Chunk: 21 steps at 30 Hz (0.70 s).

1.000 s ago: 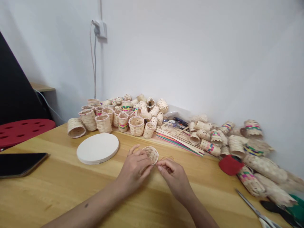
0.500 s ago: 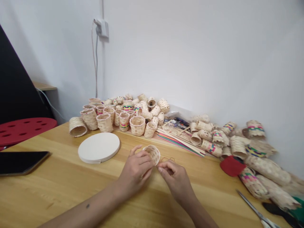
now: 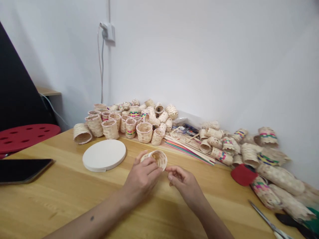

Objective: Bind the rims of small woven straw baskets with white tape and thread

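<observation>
Pale straw is filling my grip: my left hand (image 3: 142,177) is closing around the small woven basket (image 3: 157,159), with the fingers wrapping its near side and the thumb pressing on its far wall. I am holding it just above the wooden table (image 3: 62,196), tipped on its side so that the open mouth is facing right. Compared with a second ago, the basket is sitting a little higher and further left, and more of its woven wall is showing above my knuckles. My right hand (image 3: 184,184) is lying just beside the basket's lower rim, with its fingers curling in toward the thumb. Before, those fingertips were pinching close against the rim, and now they are sitting slightly apart from it. Whether they are gripping anything I cannot tell. The white round disc (image 3: 104,155) is lying flat to the left of my hands, near but not touching them. Behind it, the heap of little baskets (image 3: 129,121) is crowding the wall. The coloured strips (image 3: 189,148) are lying beyond my right hand, the dark phone (image 3: 21,170) is resting at the far left edge, and the scissors (image 3: 267,220) are lying well apart at the lower right.
</observation>
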### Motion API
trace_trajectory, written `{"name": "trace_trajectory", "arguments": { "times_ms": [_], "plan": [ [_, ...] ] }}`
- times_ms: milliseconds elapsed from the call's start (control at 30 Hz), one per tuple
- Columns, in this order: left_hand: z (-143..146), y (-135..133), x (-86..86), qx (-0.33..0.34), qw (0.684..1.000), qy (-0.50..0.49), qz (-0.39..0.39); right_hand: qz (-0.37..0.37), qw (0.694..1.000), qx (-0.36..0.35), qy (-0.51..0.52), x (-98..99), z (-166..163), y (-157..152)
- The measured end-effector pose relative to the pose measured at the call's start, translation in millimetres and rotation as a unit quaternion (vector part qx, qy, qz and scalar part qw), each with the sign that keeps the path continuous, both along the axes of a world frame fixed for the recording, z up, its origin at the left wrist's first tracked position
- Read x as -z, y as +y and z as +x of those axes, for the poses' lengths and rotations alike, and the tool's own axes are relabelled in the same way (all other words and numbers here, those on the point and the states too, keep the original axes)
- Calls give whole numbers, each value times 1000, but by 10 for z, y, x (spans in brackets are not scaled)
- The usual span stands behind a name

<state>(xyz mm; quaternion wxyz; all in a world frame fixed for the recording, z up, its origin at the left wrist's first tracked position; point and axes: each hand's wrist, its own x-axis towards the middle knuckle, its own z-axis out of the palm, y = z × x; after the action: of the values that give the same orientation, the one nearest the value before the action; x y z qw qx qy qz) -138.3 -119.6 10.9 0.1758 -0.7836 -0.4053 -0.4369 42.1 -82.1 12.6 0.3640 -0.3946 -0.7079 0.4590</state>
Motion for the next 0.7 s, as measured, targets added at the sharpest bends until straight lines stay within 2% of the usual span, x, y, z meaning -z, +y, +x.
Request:
{"name": "trace_trajectory", "arguments": {
  "times_ms": [100,300,700],
  "plan": [
    [-26,-3,-37,-14,1000,-2,1,-9,999,15,29,-16,10,7],
    [-34,-3,-26,-8,1000,0,-10,12,1000,9,25,1,-22,-6],
    [-10,-16,-24,5,1000,-4,-17,86,996,30,-9,-67,-74,-91]
  ]
}}
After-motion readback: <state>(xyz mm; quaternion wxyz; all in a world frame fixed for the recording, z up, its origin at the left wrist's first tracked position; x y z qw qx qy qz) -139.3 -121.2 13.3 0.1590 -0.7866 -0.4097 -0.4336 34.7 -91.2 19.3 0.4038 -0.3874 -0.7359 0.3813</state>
